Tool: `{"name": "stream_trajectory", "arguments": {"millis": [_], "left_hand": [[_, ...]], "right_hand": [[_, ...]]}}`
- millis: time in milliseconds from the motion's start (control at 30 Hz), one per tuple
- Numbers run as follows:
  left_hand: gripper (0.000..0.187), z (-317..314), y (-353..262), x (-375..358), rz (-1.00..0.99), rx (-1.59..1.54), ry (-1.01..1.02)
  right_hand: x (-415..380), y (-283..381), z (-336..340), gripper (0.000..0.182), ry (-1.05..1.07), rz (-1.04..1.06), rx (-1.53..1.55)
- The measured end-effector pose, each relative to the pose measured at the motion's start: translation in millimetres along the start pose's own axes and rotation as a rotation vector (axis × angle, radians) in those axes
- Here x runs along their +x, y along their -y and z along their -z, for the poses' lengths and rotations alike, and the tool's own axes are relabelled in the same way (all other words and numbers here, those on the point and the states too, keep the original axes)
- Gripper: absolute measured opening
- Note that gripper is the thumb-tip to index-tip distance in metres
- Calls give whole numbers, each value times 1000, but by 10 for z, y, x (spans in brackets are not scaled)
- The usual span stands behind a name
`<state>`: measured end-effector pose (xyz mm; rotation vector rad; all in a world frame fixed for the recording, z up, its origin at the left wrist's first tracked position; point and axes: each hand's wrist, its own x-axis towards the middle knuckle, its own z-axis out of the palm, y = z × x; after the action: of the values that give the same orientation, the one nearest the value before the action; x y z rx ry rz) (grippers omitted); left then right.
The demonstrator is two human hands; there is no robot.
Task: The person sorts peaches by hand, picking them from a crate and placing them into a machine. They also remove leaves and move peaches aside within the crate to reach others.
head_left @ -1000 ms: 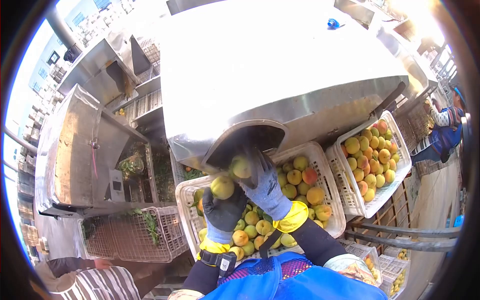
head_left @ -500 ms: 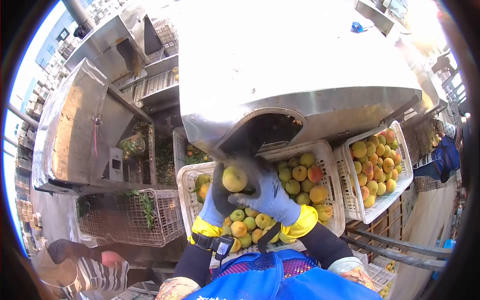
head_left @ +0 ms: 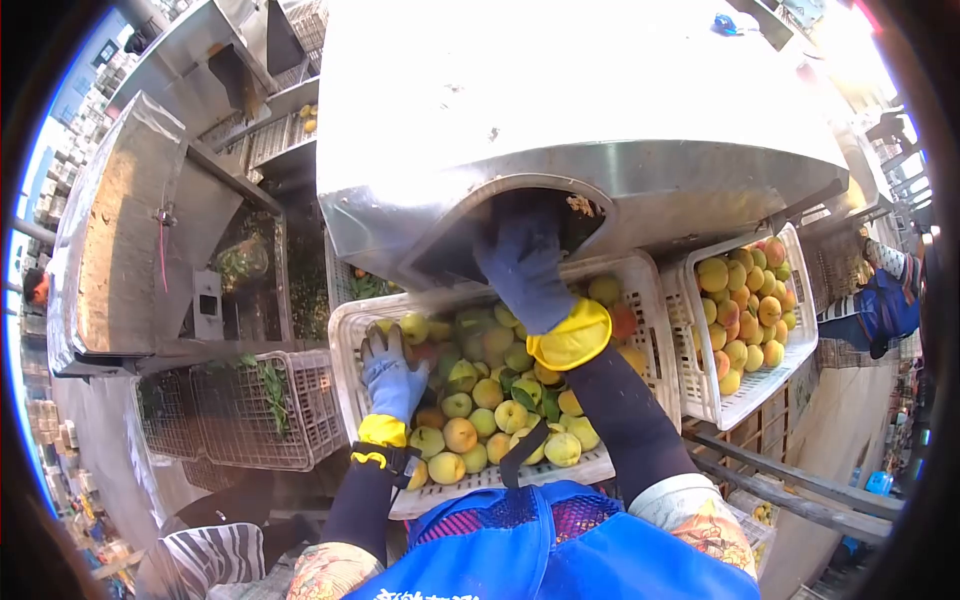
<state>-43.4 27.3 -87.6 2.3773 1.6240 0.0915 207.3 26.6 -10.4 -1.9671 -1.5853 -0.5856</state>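
Round yellow-green peaches [head_left: 459, 434] in white plastic crate [head_left: 662, 350], lower centre. Over their left side, blue-gloved left hand [head_left: 394, 376], fingers spread, gripping nothing; upper centre, right hand [head_left: 522, 258] inside silver metal housing [head_left: 720, 180], grip impossible to tell.

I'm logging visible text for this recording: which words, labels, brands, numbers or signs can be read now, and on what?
None can be read.
White lettering on the blue apron: cut off by the picture's lower edge, too incomplete to read.
White plastic crate holding the peaches: no readable marking.
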Motion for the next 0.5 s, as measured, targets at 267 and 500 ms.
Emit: {"name": "stream_trajectory", "arguments": {"millis": [267,500], "left_hand": [[62,-133,152,239,100,-144,112],[56,-191,-36,-40,43,-591,-31]], "right_hand": [[-1143,-121,227,61,529,-334,338],[-1535,-289,-768,89,922,-379,-125]]}}
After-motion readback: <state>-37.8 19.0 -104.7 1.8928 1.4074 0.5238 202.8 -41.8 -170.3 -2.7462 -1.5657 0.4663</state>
